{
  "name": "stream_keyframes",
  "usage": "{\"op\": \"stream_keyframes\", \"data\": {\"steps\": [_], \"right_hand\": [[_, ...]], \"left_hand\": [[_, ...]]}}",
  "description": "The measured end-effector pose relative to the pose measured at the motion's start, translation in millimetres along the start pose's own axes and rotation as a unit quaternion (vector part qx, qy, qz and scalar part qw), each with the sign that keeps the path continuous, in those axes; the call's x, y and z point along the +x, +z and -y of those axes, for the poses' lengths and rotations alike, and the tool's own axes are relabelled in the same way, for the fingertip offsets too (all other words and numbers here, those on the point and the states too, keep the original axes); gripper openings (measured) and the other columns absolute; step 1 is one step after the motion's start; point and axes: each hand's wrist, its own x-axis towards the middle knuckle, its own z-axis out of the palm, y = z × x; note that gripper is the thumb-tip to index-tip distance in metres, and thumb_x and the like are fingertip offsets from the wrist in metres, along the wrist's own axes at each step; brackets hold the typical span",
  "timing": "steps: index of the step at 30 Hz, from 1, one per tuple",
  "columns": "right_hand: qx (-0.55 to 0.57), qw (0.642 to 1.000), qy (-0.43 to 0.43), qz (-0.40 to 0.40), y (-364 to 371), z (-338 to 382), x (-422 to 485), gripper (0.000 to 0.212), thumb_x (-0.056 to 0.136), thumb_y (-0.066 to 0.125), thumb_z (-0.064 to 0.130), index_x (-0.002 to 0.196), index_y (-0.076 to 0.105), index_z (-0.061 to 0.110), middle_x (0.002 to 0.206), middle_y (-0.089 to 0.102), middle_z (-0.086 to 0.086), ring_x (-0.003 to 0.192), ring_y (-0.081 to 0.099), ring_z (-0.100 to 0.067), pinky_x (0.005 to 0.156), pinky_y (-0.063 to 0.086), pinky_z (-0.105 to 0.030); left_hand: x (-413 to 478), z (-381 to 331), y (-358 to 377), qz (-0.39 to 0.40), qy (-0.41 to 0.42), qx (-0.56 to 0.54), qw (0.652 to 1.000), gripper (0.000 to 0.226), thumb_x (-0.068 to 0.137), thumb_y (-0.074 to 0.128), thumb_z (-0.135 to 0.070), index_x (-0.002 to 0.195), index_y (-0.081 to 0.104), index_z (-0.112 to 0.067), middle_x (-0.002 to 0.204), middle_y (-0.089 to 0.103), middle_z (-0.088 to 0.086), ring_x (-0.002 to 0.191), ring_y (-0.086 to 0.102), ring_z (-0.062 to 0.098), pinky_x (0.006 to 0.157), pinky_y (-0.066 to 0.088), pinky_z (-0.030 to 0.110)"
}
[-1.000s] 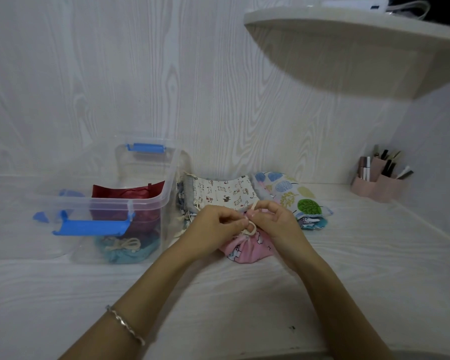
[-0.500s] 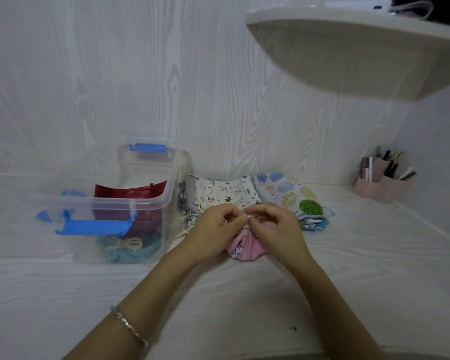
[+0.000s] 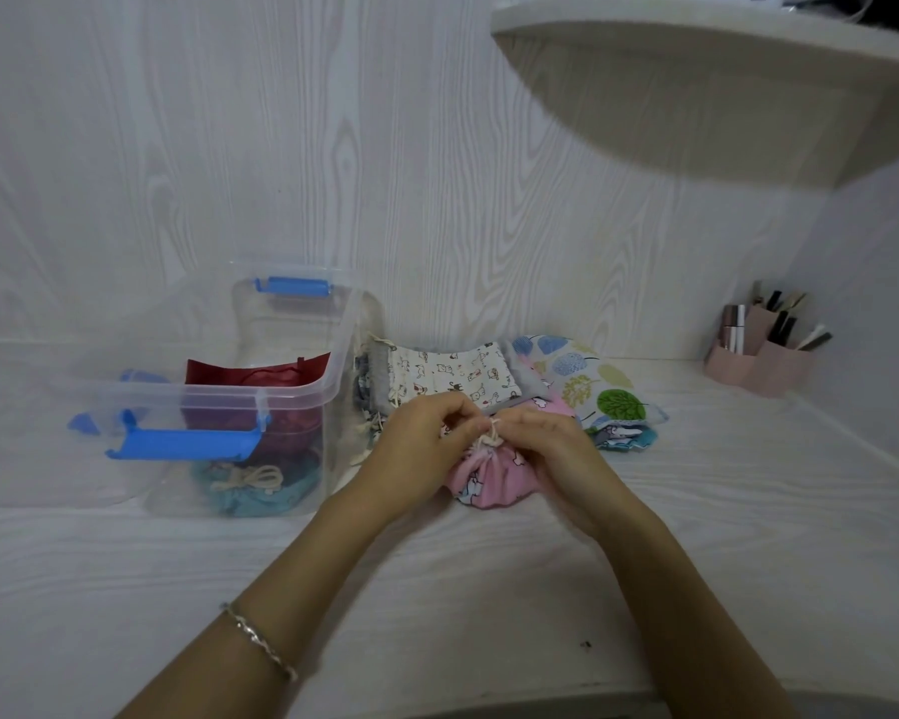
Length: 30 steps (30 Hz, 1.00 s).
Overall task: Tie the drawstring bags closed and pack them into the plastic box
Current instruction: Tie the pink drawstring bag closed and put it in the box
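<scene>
Left hand: the left hand (image 3: pixel 426 433) is over the surface (image 3: pixel 437 589) by the top of the pink bag. Its fingers are curled in and the tips pinch the cord.
Right hand: the right hand (image 3: pixel 551 443) faces the left one, knuckles up. Its curled fingers pinch the same cord from the other side. The two hands almost touch at the fingertips.
Arms: both arms reach in from the bottom and come together at the bag. A bracelet (image 3: pixel 260 640) sits on the left wrist.
Cord: the white cord (image 3: pixel 491 433) pokes up between the fingertips, on top of the bag's bunched neck.
Pink bag: the pink bag (image 3: pixel 489 480) lies on the surface under the hands, its top pulled tight.
Plastic box: the clear plastic box (image 3: pixel 219 394) stands open just left of the hands. It has a blue latch (image 3: pixel 183 443). A red bag (image 3: pixel 255 376) and a teal bag (image 3: pixel 250 495) are inside.
Other bags: a cream bag (image 3: pixel 447 376) and a tree bag (image 3: pixel 587 376) lie flat behind the hands.
Far right: a pink pen holder (image 3: pixel 759 365) stands by the wall.
</scene>
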Motion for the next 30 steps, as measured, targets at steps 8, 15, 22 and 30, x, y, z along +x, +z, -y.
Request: {"op": "stream_keyframes", "data": {"steps": [8, 15, 22, 30], "right_hand": [[0.006, 1.0, -0.011, -0.026, 2.6, 0.8, -1.6, 0.016, 0.085, 0.067, 0.005, 0.099, 0.073, -0.001, 0.1, 0.073, -0.021, 0.096, 0.068, -0.03, 0.095, 0.052, -0.044], [-0.207, 0.94, -0.214, -0.164, 16.1, -2.4, -4.6, 0.02, 0.078, 0.078, 0.007, 0.085, 0.061, 0.015, 0.083, 0.06, 0.001, 0.066, 0.049, -0.003, 0.062, 0.042, -0.015], [-0.294, 0.908, -0.261, -0.146, 9.8, -7.0, -4.7, 0.006, 0.082, 0.075, 0.016, 0.088, 0.076, 0.017, 0.088, 0.064, 0.005, 0.085, 0.06, -0.007, 0.073, 0.048, -0.018], [-0.277, 0.909, -0.263, -0.166, 7.5, -2.6, -5.4, 0.02, 0.08, 0.075, 0.009, 0.075, 0.069, 0.027, 0.082, 0.063, 0.006, 0.075, 0.057, -0.006, 0.066, 0.045, -0.017]], "left_hand": [[0.0, 0.3, 2.7, 0.004, -0.023, -0.028, 0.999, 0.016, 0.095, 0.055, -0.022, 0.083, 0.066, -0.021, 0.081, 0.067, -0.004, 0.077, 0.06, 0.01, 0.066, 0.043, 0.017], [0.2, 3.8, 3.3, -0.008, -0.051, -0.051, 0.997, 0.018, 0.094, 0.057, -0.024, 0.077, 0.063, -0.022, 0.066, 0.059, -0.011, 0.057, 0.049, -0.004, 0.054, 0.038, 0.013], [0.9, -1.3, 2.6, -0.011, -0.067, -0.128, 0.989, 0.019, 0.093, 0.058, -0.019, 0.076, 0.066, -0.023, 0.07, 0.064, -0.006, 0.065, 0.057, 0.005, 0.062, 0.045, 0.021], [1.9, -1.2, -0.6, -0.033, -0.042, -0.101, 0.993, 0.018, 0.089, 0.064, -0.02, 0.071, 0.065, -0.023, 0.064, 0.061, -0.01, 0.06, 0.053, 0.001, 0.059, 0.043, 0.019]]}}
